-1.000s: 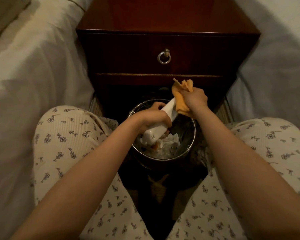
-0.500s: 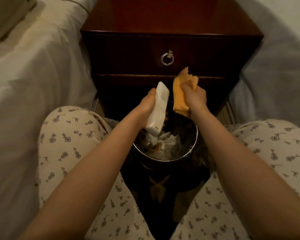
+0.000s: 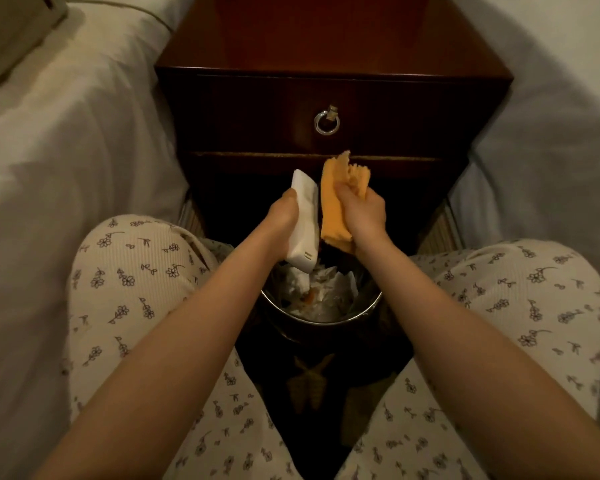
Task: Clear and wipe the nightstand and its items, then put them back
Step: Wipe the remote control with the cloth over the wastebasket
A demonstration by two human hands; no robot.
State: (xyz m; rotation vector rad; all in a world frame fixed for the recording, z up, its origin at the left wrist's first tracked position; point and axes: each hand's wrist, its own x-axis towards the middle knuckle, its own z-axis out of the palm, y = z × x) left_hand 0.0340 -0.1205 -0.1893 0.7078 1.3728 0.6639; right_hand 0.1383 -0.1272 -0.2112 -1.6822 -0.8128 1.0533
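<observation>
Remote control (image 3: 305, 220), white and slim, stands near upright in the left hand (image 3: 284, 216), fingers wrapped round it, above the waste bin (image 3: 321, 318); just right, touching, the right hand (image 3: 362, 213) clenches an orange cloth (image 3: 335, 206), placed to wipe along its length

This is looking like a bedroom in a home or hotel. A dark wooden nightstand (image 3: 329, 109) with a ring-pull drawer handle (image 3: 326, 122) is standing between two beds: one with white bedding (image 3: 66, 140) along the left edge, another with pale sheets (image 3: 548, 140) along the right. A pillow (image 3: 11, 32) is lying at the far left corner. A person in floral pyjama trousers (image 3: 136, 271) is sitting before a small metal wastebasket (image 3: 357, 317) holding crumpled tissues.
</observation>
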